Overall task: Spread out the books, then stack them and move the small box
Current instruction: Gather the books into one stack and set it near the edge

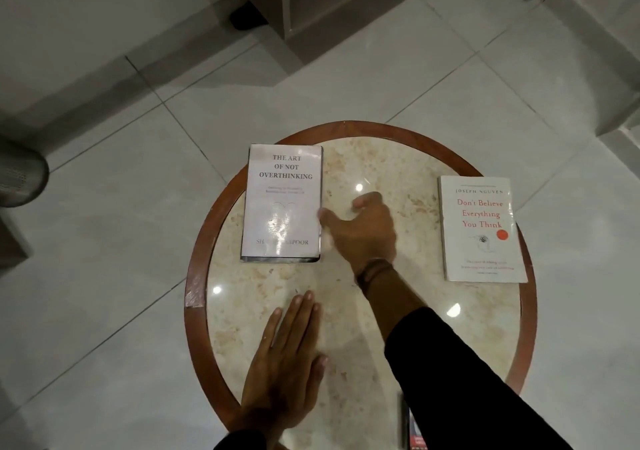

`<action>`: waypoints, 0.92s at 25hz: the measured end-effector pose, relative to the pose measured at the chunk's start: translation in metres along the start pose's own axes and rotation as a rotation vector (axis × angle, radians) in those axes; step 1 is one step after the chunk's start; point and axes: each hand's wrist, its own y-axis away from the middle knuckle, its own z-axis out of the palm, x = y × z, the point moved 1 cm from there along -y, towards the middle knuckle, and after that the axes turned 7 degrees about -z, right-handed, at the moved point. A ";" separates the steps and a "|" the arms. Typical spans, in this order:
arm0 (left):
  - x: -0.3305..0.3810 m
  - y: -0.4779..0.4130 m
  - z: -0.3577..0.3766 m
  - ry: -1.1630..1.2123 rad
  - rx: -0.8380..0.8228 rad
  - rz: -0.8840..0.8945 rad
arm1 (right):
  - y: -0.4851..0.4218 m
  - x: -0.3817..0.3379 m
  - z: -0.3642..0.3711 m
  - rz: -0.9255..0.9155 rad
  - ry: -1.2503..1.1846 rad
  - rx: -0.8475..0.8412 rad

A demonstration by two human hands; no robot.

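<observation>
— Nearest the lens, what was the person's left hand [282, 363] doing?

— It lay flat on the round marble table [433, 345], palm down, fingers straight and pressed together, holding nothing.

— And further left to right?

— "The Art of Not Overthinking" [282, 203] lay face up on the table's left side. Just beside its right edge was the right hand [360, 231], fingers loosely spread, the thumb tip touching or nearly touching the cover's edge; motion blur hid which. It gripped nothing. A dark band [372, 271] circled that wrist above a black sleeve [467, 380].

— The other book?

— "Don't Believe Everything You Think" [481, 229] lay face up, well apart on the right. At the bottom edge a dark object [414, 429] showed partly, possibly the small box.
</observation>
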 end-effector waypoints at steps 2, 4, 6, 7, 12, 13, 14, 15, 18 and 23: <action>-0.001 0.000 0.001 0.003 -0.005 0.017 | -0.007 0.035 -0.043 0.000 0.144 0.185; -0.004 0.001 0.002 -0.003 -0.006 0.017 | -0.015 0.075 -0.097 0.133 0.338 0.304; -0.003 0.001 0.003 -0.037 -0.014 0.021 | -0.022 0.113 -0.139 0.333 0.409 0.296; -0.002 0.001 0.003 -0.061 -0.015 0.029 | -0.024 0.127 -0.151 0.416 0.389 0.261; -0.001 0.000 0.004 -0.117 -0.003 0.028 | -0.027 0.142 -0.161 0.425 0.157 0.174; -0.001 0.000 0.004 -0.119 -0.003 0.023 | -0.029 0.141 -0.158 0.407 0.036 0.163; -0.001 0.000 0.004 -0.119 -0.003 0.022 | -0.029 0.143 -0.156 0.409 -0.069 0.124; -0.001 0.000 0.004 -0.117 -0.001 0.022 | -0.031 0.151 -0.151 0.434 -0.124 0.080; -0.001 -0.001 0.004 -0.117 -0.001 0.024 | -0.042 0.181 -0.138 0.360 -0.160 -0.037; -0.001 0.000 0.003 -0.108 -0.015 0.009 | -0.011 0.122 -0.156 0.232 -0.349 -0.060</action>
